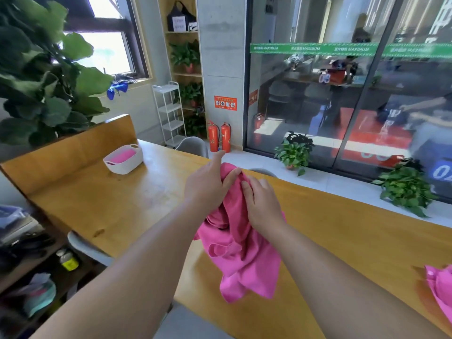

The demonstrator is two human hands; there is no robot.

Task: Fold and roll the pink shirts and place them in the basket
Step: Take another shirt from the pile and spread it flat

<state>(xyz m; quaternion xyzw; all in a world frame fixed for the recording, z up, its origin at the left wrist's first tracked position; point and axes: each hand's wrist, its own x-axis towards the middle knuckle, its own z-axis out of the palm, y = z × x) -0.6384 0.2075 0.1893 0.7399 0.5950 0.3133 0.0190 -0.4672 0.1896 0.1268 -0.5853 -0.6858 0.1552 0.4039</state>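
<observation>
The pink shirt [244, 255] is a crumpled bunch lifted clear of the counter [127, 204], so by my reading the step in hand is the very start of the fold: finding the edges of the garment, with no fold or roll made in it yet.

Both hands are closed on it. The left hand [208, 185] pinches the top of the bunch with one finger sticking out toward twelve o'clock, and the right hand [261, 204], just beside it at three o'clock, has its fingers curled into the cloth. The rest of the shirt hangs toward six o'clock.

The next move likely calls for shaking it open and laying it flat on the bare wood below.

The basket [115, 167] stands well apart at ten o'clock, one pink roll [122, 155] already in it. Another pink shirt [440, 287] waits at four o'clock, at the frame edge.
</observation>
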